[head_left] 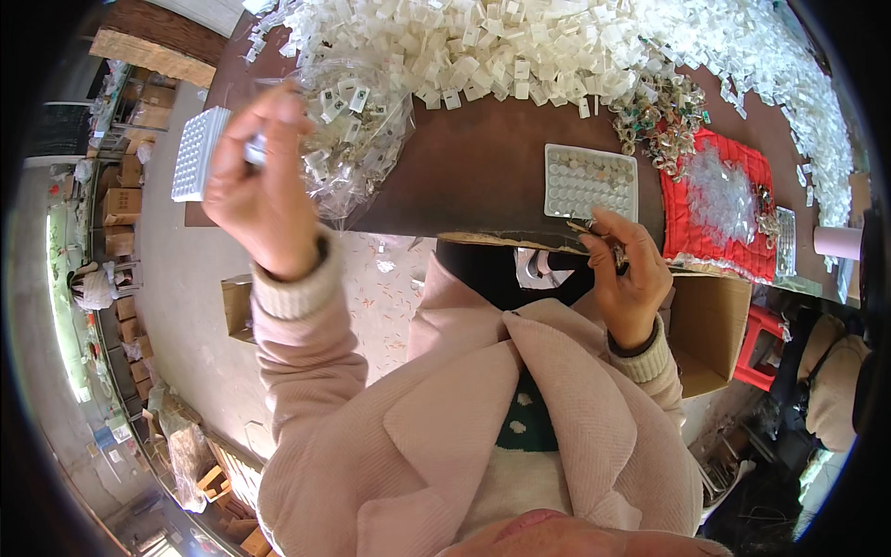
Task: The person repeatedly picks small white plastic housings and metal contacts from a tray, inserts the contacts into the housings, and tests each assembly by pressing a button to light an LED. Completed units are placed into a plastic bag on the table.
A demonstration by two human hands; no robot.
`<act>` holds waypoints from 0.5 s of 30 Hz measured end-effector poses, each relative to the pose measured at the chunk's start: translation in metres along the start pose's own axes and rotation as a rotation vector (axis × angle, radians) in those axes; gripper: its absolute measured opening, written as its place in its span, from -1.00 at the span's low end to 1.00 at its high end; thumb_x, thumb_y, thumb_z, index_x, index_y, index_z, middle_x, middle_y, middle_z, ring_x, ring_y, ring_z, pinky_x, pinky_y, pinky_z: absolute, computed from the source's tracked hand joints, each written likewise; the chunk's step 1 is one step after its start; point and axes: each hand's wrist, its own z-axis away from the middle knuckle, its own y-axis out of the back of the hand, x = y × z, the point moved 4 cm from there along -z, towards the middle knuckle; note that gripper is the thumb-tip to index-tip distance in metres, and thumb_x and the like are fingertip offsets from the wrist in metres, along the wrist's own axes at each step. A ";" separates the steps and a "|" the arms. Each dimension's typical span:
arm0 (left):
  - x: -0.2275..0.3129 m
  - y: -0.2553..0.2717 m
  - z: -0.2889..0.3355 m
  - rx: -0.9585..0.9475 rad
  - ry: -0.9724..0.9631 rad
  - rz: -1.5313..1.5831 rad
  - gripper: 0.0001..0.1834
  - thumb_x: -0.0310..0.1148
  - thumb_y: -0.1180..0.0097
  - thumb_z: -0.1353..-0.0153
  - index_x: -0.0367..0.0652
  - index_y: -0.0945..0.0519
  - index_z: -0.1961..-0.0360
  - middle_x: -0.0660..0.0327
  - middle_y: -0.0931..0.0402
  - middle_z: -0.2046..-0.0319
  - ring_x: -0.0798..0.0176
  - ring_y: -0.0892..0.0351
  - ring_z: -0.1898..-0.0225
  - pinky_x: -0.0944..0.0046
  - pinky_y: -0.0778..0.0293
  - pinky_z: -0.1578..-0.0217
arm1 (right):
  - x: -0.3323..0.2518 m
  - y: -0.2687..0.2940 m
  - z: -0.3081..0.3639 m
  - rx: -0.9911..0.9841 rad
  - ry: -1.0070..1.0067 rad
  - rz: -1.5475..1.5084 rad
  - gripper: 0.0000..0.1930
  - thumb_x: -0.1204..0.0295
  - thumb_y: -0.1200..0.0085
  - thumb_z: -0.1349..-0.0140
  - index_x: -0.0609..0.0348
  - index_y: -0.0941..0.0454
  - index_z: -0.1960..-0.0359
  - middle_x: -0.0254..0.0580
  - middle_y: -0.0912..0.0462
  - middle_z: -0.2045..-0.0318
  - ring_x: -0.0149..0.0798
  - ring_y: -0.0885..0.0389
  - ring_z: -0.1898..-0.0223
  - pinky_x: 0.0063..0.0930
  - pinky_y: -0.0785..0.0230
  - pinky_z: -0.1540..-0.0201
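My left hand [264,181] is raised over the table's left side, beside a clear plastic bag [357,153] of small carded pieces. Motion blurs its fingers; they curl toward the thumb, and whatever they hold cannot be made out. Behind that hand, partly covered, is a white tray of small pockets [197,153]. At the table's front edge, my right hand [631,269] pinches a small metallic piece [581,226] between thumb and fingers. Just beyond it lies a shallow white tray [549,153] with rows of small round pieces.
A large heap of small white cards [520,46] spreads across the far table. Gold-coloured metal pieces [664,111] lie at its edge, near a red quilted cloth [680,204] with clear plastic bits. An open cardboard box [710,334] and red stool [763,348] stand at the right below the table.
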 end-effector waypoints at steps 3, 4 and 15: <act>-0.030 -0.002 -0.030 -0.250 -0.333 -0.664 -0.84 -0.47 -0.22 -0.30 -0.13 -0.73 0.11 0.13 -0.71 0.18 0.22 -0.66 0.24 0.27 -0.55 0.24 | 0.003 -0.001 0.001 -0.003 0.111 -0.017 -0.76 0.67 -0.29 -0.15 0.25 -0.66 0.13 -0.09 -0.71 0.29 -0.18 -0.71 0.31 -0.42 -0.55 0.25; -0.043 -0.004 -0.030 -0.342 -0.320 -0.672 -0.81 -0.44 -0.22 -0.30 -0.13 -0.72 0.08 0.12 -0.70 0.17 0.16 -0.65 0.19 0.21 -0.54 0.17 | 0.003 0.000 0.002 -0.008 0.119 -0.022 -0.76 0.67 -0.29 -0.15 0.24 -0.66 0.13 -0.10 -0.71 0.29 -0.18 -0.71 0.31 -0.42 -0.55 0.25; -0.025 0.002 -0.043 -0.548 -0.478 -1.049 -0.58 -0.27 -0.27 -0.28 -0.16 -0.61 -0.13 -0.07 -0.56 -0.12 -0.07 -0.56 -0.08 0.06 -0.44 -0.09 | 0.011 0.003 0.005 -0.062 0.107 -0.080 -0.76 0.69 -0.27 -0.15 0.29 -0.66 0.13 -0.06 -0.73 0.26 -0.24 -0.71 0.29 -0.48 -0.54 0.23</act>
